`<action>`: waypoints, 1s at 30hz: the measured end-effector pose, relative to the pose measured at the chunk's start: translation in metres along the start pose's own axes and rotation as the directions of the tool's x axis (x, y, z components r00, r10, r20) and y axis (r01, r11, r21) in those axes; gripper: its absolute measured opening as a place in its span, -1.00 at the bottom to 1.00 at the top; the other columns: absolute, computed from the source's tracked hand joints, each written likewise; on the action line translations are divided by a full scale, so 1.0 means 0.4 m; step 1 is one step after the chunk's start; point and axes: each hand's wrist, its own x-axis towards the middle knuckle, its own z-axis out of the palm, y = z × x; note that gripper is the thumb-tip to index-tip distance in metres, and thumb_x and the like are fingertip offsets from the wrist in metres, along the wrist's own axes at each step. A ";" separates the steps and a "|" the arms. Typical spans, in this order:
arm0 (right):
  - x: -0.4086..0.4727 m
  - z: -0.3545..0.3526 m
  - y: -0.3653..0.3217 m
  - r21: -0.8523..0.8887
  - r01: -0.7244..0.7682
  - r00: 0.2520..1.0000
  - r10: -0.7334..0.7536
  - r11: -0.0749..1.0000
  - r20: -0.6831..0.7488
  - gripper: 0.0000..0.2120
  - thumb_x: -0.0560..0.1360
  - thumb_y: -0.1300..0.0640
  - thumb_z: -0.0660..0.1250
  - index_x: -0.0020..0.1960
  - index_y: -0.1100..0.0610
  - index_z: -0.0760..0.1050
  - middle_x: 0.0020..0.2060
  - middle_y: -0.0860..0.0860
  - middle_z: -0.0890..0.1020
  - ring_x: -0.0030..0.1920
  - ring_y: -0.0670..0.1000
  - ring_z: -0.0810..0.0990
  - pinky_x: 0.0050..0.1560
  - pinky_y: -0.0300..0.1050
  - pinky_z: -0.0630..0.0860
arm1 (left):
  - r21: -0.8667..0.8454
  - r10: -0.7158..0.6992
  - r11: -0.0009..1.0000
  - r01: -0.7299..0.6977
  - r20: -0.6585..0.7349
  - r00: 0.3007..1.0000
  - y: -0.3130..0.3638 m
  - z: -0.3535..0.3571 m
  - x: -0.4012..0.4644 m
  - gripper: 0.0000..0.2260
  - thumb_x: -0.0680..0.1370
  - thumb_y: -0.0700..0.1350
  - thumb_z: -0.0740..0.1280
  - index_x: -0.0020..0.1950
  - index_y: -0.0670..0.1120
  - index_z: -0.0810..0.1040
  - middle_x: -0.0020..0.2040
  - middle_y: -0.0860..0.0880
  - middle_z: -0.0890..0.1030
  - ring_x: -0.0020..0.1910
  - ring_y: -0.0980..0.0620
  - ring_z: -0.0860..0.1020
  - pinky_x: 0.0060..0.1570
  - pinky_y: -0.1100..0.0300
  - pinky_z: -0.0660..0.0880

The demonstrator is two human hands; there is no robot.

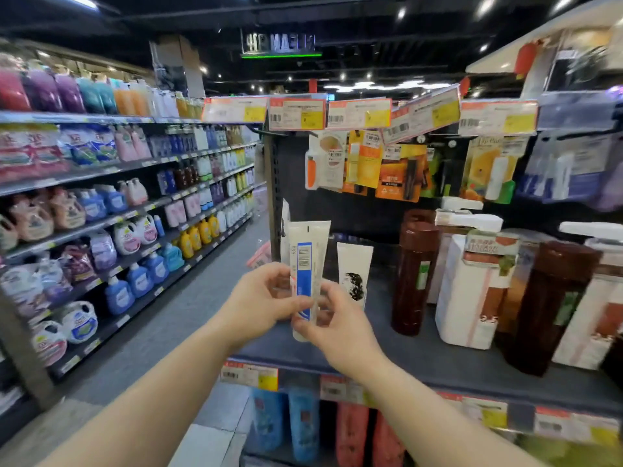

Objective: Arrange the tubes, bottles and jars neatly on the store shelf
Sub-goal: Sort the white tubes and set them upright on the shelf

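- Head view, the setting: a store aisle under a dark ceiling, with long racks of detergent jugs (118, 294) running along the left into the distance, and a grey shelf (438, 358) close on the right under hanging price tags (296, 112).
- Head view, what stands there: a white tube with a dark printed figure (354, 273) stands upright at the far left of the shelf; brown bottles (413, 274) and white pump bottles (468, 288) crowd the right.
- Head view, the hands: both hold a white tube with a blue stripe (306, 264) at the shelf's near left edge. The left hand (259, 301) pinches its lower part from the left; the right hand (337, 318) grips its bottom end with curled fingers from the right.
- Head view, the key relation: the tube's long axis runs upright, crimped end up, just left of and nearer than the figured tube. Both hands are equally near; setting it down likely means moving it a little farther in.
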 end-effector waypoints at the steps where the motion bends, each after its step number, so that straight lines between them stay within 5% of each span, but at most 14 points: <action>1: 0.012 0.022 0.007 -0.016 -0.021 1.000 0.020 1.000 -0.016 -0.55 0.43 0.28 0.45 0.17 -0.13 0.45 -0.07 -0.16 0.67 -0.09 -0.19 0.66 -0.10 -0.31 0.57 | 0.002 0.005 1.000 -0.005 0.034 0.999 -0.011 -0.019 0.015 -0.77 0.42 -0.33 0.47 0.01 -0.10 0.58 -0.07 -0.06 0.71 -0.13 0.00 0.70 -0.18 0.16 0.64; 4: 0.043 0.065 0.023 -0.114 -0.102 0.993 0.093 0.988 -0.075 -0.62 0.44 0.17 0.46 0.09 -0.20 0.44 -0.08 -0.22 0.65 -0.08 -0.28 0.61 -0.10 -0.40 0.53 | 0.040 0.033 0.998 -0.039 0.133 0.991 -0.048 -0.062 0.069 -0.75 0.40 -0.30 0.50 0.02 -0.11 0.58 -0.09 -0.02 0.72 -0.15 0.08 0.70 -0.21 0.29 0.60; 8: 0.056 0.091 0.065 -0.258 -0.221 0.969 0.182 0.940 -0.167 -0.73 0.41 0.11 0.48 0.04 -0.09 0.49 -0.16 -0.19 0.64 -0.20 -0.36 0.56 -0.23 -0.47 0.42 | 0.191 0.046 0.973 -0.127 0.380 0.924 -0.112 -0.126 0.161 -0.68 0.36 -0.23 0.56 0.06 -0.05 0.61 -0.03 0.02 0.71 0.00 0.11 0.66 0.04 0.27 0.57; 11: 0.056 0.105 0.085 -0.301 -0.299 0.945 0.235 0.906 -0.229 -0.75 0.39 0.08 0.48 0.02 -0.02 0.51 -0.18 -0.17 0.64 -0.28 -0.35 0.54 -0.27 -0.47 0.39 | 0.472 -0.003 0.847 -0.247 0.467 0.884 -0.161 -0.170 0.233 -0.55 0.35 -0.07 0.57 0.21 0.02 0.56 0.14 0.12 0.60 0.11 0.20 0.56 0.10 0.43 0.44; 14: 0.060 0.113 0.084 -0.346 -0.327 0.935 0.247 0.880 -0.256 -0.74 0.40 0.05 0.48 0.04 -0.06 0.50 -0.12 -0.19 0.64 -0.20 -0.31 0.56 -0.23 -0.48 0.40 | 0.632 -0.067 0.702 -0.329 0.518 0.853 -0.217 -0.175 0.270 -0.33 0.32 0.04 0.56 0.38 0.02 0.41 0.32 0.08 0.47 0.27 0.14 0.44 0.28 0.30 0.34; 17: 0.066 0.117 0.085 -0.366 -0.347 0.922 0.242 0.864 -0.301 -0.74 0.42 0.04 0.46 0.08 -0.08 0.50 -0.10 -0.20 0.64 -0.14 -0.28 0.57 -0.20 -0.48 0.42 | 0.686 -0.140 0.666 -0.293 0.501 0.854 -0.252 -0.165 0.278 -0.25 0.32 0.11 0.54 0.44 -0.02 0.33 0.34 0.02 0.45 0.27 0.06 0.46 0.29 0.23 0.37; 21: 0.080 0.111 0.098 -0.385 -0.374 0.913 0.263 0.843 -0.312 -0.73 0.44 0.03 0.44 0.10 -0.11 0.47 -0.05 -0.20 0.62 -0.08 -0.26 0.58 -0.11 -0.41 0.48 | 0.706 -0.106 0.637 -0.310 0.478 0.872 -0.253 -0.170 0.295 -0.51 0.37 0.03 0.49 0.26 0.00 0.46 0.11 0.05 0.56 -0.02 0.09 0.50 -0.01 0.27 0.43; 24: 0.087 0.112 0.104 -0.390 -0.389 0.909 0.280 0.835 -0.307 -0.69 0.39 0.01 0.46 0.08 -0.12 0.45 -0.06 -0.19 0.63 -0.06 -0.21 0.59 0.01 -0.24 0.54 | 0.729 -0.130 0.591 -0.344 0.508 0.852 -0.225 -0.177 0.304 -0.65 0.35 -0.08 0.40 0.14 0.04 0.55 0.01 0.07 0.60 -0.07 0.07 0.54 -0.05 0.22 0.50; 30: 0.097 0.117 0.107 -0.392 -0.376 0.914 0.265 0.840 -0.308 -0.70 0.39 0.01 0.47 0.02 -0.07 0.41 -0.11 -0.17 0.60 -0.11 -0.16 0.58 -0.07 -0.20 0.56 | 0.810 -0.067 0.147 -0.568 0.581 0.811 -0.097 -0.174 0.327 -0.79 0.40 -0.14 0.25 -0.03 0.07 0.56 -0.11 0.07 0.60 -0.09 -0.04 0.55 0.04 0.03 0.51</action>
